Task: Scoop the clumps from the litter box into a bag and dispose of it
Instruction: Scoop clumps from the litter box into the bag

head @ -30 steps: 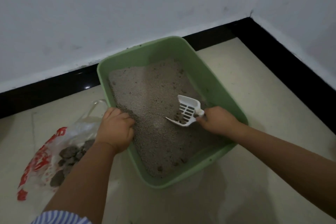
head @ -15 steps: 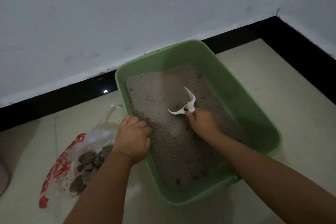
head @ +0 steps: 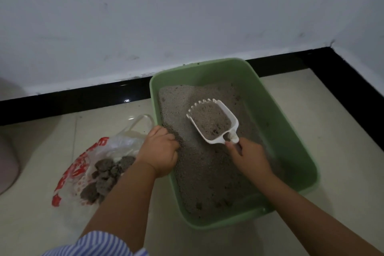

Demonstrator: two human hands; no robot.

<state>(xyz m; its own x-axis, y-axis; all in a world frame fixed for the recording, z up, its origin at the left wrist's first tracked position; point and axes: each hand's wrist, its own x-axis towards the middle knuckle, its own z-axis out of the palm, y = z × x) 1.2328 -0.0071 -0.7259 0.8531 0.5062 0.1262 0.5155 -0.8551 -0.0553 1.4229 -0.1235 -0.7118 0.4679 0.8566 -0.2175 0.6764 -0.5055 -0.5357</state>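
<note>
A green litter box (head: pixel 288 127) holding grey litter sits on the floor near the wall corner. My right hand (head: pixel 249 157) grips the handle of a white slotted scoop (head: pixel 216 119), which is level above the litter and full of granules with a few dark bits. My left hand (head: pixel 160 151) grips the box's left rim, fingers curled over the edge into the litter. To the left of the box lies an open white plastic bag (head: pixel 116 145) with red print, with several dark grey clumps (head: pixel 104 178) inside it.
A white wall with a black skirting strip (head: pixel 72 97) runs behind the box and turns the corner at the right. Pale floor tiles (head: pixel 336 131) surround the box. A rounded pale object (head: pixel 6 151) shows at the left edge.
The scoop has turned from on-edge to face up and now carries a load of litter, lifted over the middle of the box. The view has shifted right. My left hand stays on the rim.
</note>
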